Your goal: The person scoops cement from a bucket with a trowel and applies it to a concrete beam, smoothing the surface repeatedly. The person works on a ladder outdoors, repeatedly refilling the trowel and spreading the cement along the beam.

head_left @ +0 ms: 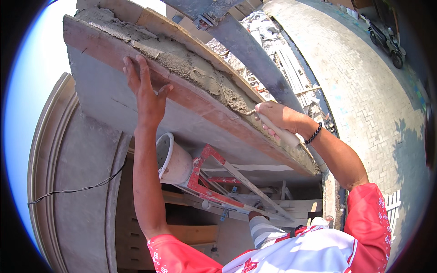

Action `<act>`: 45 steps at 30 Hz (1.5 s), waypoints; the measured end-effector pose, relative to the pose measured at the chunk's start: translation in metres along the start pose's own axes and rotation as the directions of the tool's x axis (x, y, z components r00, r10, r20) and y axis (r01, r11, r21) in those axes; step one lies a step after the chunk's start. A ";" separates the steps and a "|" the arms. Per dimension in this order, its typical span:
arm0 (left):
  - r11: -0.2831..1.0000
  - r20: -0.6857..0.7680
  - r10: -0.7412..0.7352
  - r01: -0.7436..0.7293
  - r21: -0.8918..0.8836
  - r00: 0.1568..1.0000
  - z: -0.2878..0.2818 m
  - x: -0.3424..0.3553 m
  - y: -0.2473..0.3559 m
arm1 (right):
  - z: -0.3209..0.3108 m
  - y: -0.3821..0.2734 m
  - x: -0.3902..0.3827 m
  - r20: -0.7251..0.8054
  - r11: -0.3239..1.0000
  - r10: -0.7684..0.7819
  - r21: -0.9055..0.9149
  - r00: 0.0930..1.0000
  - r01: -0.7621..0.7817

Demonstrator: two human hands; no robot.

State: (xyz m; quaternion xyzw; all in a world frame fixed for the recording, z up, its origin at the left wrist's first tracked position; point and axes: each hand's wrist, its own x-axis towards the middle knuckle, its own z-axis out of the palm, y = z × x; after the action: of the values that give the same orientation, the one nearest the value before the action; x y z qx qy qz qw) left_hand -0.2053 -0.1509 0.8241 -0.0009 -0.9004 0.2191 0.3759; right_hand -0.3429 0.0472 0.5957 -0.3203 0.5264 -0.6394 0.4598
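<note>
In the head view, I see the left hand [145,91] laid against the reddish front board [102,48], fingers spread and clasping nothing. The right hand [278,119] is wrapped firmly around the pale handle of a trowel [284,133], which sits toward the right end of the wet mortar [191,68]; its blade, as far as I can tell, is hidden. The mortar fills the gap between the front board and a back board [184,36]. Below stand a bucket [180,166] and a red ladder [197,172].
</note>
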 end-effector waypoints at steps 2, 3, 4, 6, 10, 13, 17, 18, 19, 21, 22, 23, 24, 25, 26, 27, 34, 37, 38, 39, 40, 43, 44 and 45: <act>1.000 -0.007 0.020 -0.020 0.008 1.000 0.001 0.001 -0.001 | 0.006 0.034 -0.004 -0.021 0.999 -0.003 0.050 1.000 0.004; 1.000 -0.009 0.025 -0.025 0.018 1.000 0.000 0.000 -0.002 | 0.011 0.046 -0.013 -0.057 0.997 0.039 0.069 0.998 -0.035; 1.000 -0.004 0.018 -0.018 0.019 1.000 0.001 -0.002 -0.003 | 0.016 0.058 -0.021 -0.092 0.993 0.081 0.090 0.992 -0.073; 1.000 0.000 0.006 -0.006 0.025 1.000 0.001 -0.003 -0.004 | 0.020 0.071 -0.041 -0.068 0.970 0.088 0.233 0.994 -0.070; 0.999 -0.023 0.035 -0.035 0.023 0.999 0.001 -0.002 -0.006 | 0.027 0.053 -0.040 -0.012 0.870 0.020 0.493 1.000 -0.011; 0.999 -0.036 0.046 -0.045 0.014 0.998 0.001 0.000 -0.004 | 0.041 0.021 -0.020 0.006 0.872 -0.065 0.486 0.998 0.054; 1.000 -0.035 0.016 -0.016 -0.011 0.999 0.004 0.000 -0.002 | 0.061 -0.034 -0.017 -0.014 0.900 -0.136 0.417 0.991 0.130; 1.000 -0.036 0.011 -0.011 -0.020 0.999 0.005 -0.002 -0.002 | 0.064 -0.046 -0.016 -0.010 0.908 -0.146 0.397 0.989 0.137; 1.000 -0.037 0.010 -0.011 -0.015 0.999 0.002 -0.003 -0.003 | 0.067 -0.059 -0.016 -0.002 0.914 -0.156 0.378 0.988 0.145; 1.000 -0.042 0.010 -0.010 -0.008 0.999 -0.001 -0.005 -0.005 | 0.078 -0.084 -0.019 0.010 0.933 -0.186 0.316 0.982 0.173; 1.000 -0.047 0.015 -0.016 -0.016 0.999 0.004 -0.003 -0.005 | 0.082 -0.097 -0.024 0.002 0.942 -0.207 0.270 0.978 0.199; 0.999 -0.052 0.020 -0.022 -0.025 0.998 0.009 -0.002 -0.004 | 0.081 -0.104 -0.026 -0.006 0.949 -0.228 0.222 0.974 0.223; 0.999 -0.055 0.025 -0.026 -0.023 0.998 0.008 -0.001 -0.005 | 0.080 -0.107 -0.026 0.019 0.952 -0.231 0.210 0.973 0.222; 0.999 -0.052 0.025 -0.026 -0.023 0.998 0.007 -0.001 -0.005 | 0.078 -0.110 -0.027 0.042 0.955 -0.234 0.198 0.971 0.222; 0.999 -0.050 0.025 -0.027 -0.023 0.998 0.006 -0.001 -0.006 | 0.078 -0.111 -0.029 0.066 0.958 -0.237 0.184 0.969 0.221; 0.999 -0.050 0.025 -0.026 -0.021 0.998 0.005 -0.002 -0.007 | 0.081 -0.109 -0.033 0.077 0.959 -0.242 0.172 0.967 0.227; 1.000 -0.036 -0.002 0.001 -0.031 0.999 0.005 -0.001 -0.005 | 0.066 -0.045 -0.059 0.006 0.921 -0.222 0.330 0.975 0.207; 1.000 -0.054 0.012 -0.013 -0.028 0.998 0.003 0.001 -0.005 | 0.056 -0.029 -0.042 -0.025 0.855 -0.104 0.508 0.994 0.102; 1.000 -0.049 0.004 -0.005 -0.021 0.999 0.001 0.000 -0.004 | 0.054 -0.027 -0.037 -0.008 0.830 -0.063 0.555 0.998 0.057; 1.000 -0.041 -0.007 0.006 -0.015 0.999 0.001 -0.002 -0.004 | 0.058 -0.033 -0.036 -0.002 0.828 -0.073 0.557 0.997 0.062; 1.000 -0.048 -0.003 0.002 -0.026 0.999 0.002 -0.002 -0.005 | 0.066 -0.040 -0.033 0.004 0.827 -0.084 0.559 0.996 0.068; 0.999 -0.059 -0.006 0.003 -0.048 0.998 0.005 -0.003 -0.005 | 0.082 -0.074 -0.028 0.003 0.851 -0.133 0.513 0.991 0.112; 0.999 -0.058 -0.013 0.011 -0.043 0.998 0.004 -0.003 -0.004 | 0.085 -0.090 -0.027 0.005 0.863 -0.154 0.488 0.988 0.132; 0.999 -0.061 -0.022 0.020 -0.039 0.998 0.004 -0.002 -0.002 | 0.085 -0.108 -0.026 0.021 0.885 -0.175 0.442 0.984 0.148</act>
State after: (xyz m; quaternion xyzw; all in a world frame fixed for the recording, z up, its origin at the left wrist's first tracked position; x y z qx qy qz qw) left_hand -0.2057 -0.1549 0.8213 -0.0055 -0.8925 0.1975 0.4056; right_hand -0.2839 0.0412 0.7224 -0.2704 0.3261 -0.7677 0.4809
